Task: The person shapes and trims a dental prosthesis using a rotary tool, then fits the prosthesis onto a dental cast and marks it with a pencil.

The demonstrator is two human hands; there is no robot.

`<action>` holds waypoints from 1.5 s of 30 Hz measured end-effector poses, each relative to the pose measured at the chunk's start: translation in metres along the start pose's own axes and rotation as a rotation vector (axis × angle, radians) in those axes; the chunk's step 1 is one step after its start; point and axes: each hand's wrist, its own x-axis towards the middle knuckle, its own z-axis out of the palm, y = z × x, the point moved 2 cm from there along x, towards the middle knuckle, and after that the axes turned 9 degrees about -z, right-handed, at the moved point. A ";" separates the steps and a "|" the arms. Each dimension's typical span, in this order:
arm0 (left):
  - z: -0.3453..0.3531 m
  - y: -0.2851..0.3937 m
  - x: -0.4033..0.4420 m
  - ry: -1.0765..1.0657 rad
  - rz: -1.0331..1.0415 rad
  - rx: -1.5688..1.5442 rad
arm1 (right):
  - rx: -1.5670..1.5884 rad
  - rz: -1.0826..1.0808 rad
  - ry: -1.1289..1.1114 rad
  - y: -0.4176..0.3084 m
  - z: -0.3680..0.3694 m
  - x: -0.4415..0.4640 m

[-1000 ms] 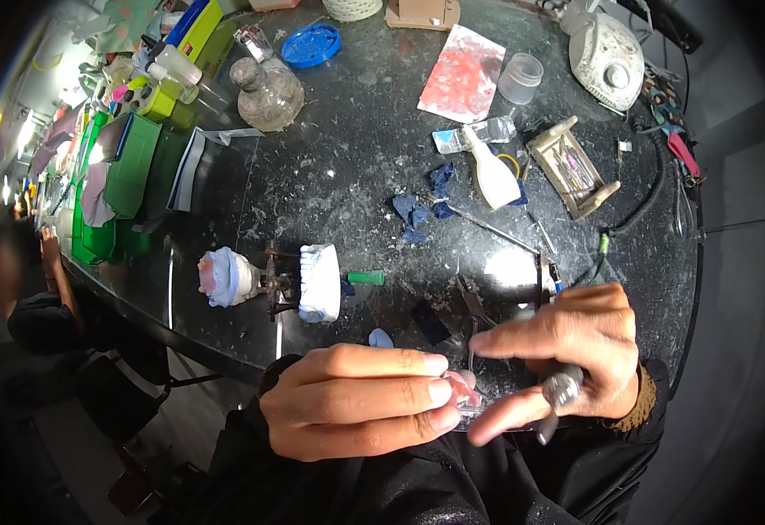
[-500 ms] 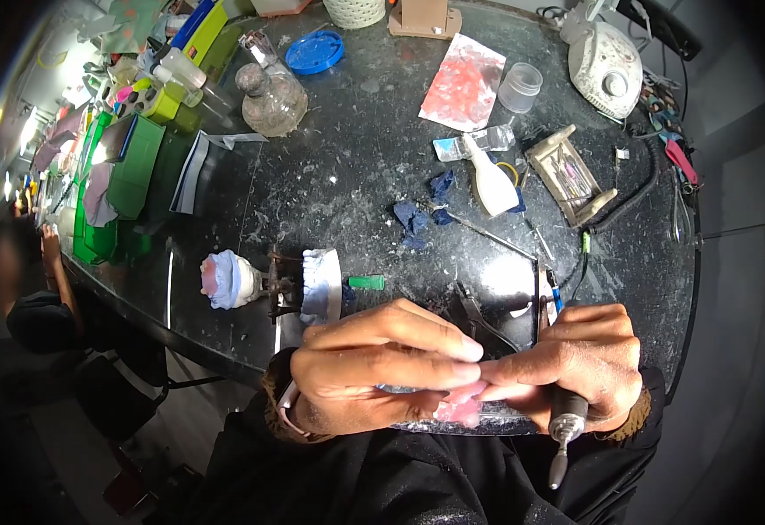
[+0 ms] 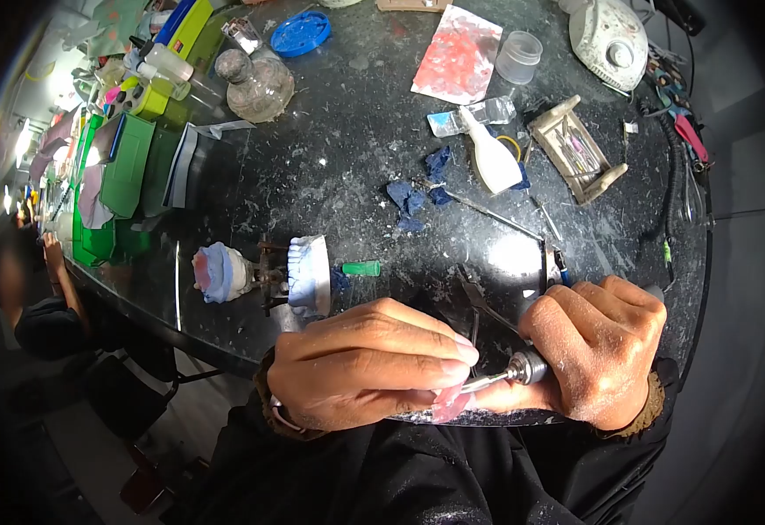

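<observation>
At the table's front edge, my left hand [image 3: 365, 363] is closed with its fingertips pinching a pink acrylic denture piece [image 3: 451, 404]. Its fingers hide much of that piece. My right hand [image 3: 601, 350] wraps around a rotary handpiece [image 3: 528, 367], whose metal nose points left and reaches the pink piece. The right thumb stretches out below the nose, close to the piece. Whether the bur touches the pink surface cannot be made out. White dust covers the right hand. Beyond the hands, dental plaster casts [image 3: 309, 276] sit on a dark articulator [image 3: 269, 278].
A green cylinder [image 3: 361, 269] lies beside the casts. Pliers [image 3: 479, 302] lie just beyond my hands. Farther back are a white squeeze bottle [image 3: 493, 162], a wooden tool rack [image 3: 575, 150] and a glass burner [image 3: 260, 87]. Another person's arm [image 3: 63, 271] rests at the far left edge.
My right hand has turned the handpiece from pointing down at my lap to pointing left at the pink piece. The right fingers have moved off the piece. My view has shifted slightly.
</observation>
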 end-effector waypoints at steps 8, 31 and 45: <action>0.002 0.003 0.000 0.011 -0.045 0.040 | -0.063 -0.030 0.035 -0.001 0.002 0.000; 0.002 -0.003 -0.003 0.010 0.006 0.067 | -0.101 -0.076 0.017 -0.001 0.001 -0.001; 0.001 0.003 -0.006 -0.031 -0.081 -0.017 | -0.029 -0.082 0.008 -0.002 0.002 0.000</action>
